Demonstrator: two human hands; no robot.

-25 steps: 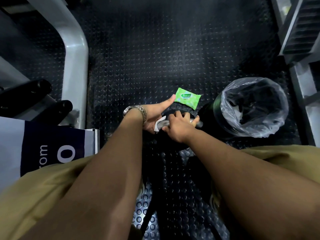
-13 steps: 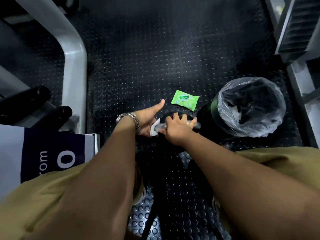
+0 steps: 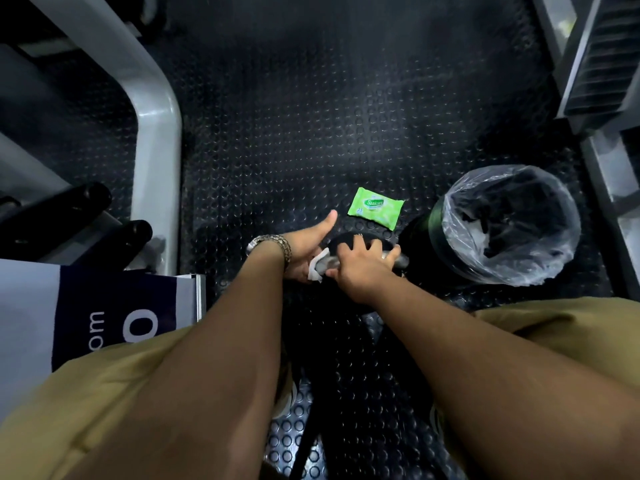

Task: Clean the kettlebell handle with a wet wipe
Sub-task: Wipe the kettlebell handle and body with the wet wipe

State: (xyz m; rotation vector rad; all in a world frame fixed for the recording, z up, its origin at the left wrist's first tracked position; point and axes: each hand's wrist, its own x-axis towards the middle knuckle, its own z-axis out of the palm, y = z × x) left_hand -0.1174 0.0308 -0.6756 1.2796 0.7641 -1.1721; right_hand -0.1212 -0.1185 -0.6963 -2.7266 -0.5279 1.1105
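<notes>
1. The kettlebell handle (image 3: 401, 259), low on the floor beside the bin (image 3: 424, 230), is grasped by the right hand (image 3: 360, 268).
2. The left hand (image 3: 304, 249), thumb out, meets the wet wipe (image 3: 317, 268); its fingers are hidden, so I cannot tell its grip.
3. Risk: the bar under the right hand may go unwiped unless that hand shifts.

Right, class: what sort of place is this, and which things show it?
Most likely a gym: black studded rubber floor, grey steel machine frame with black padded rollers, and a black kettlebell whose grey metal handle the right hand grips while the left hand holds a white wet wipe to it.
</notes>
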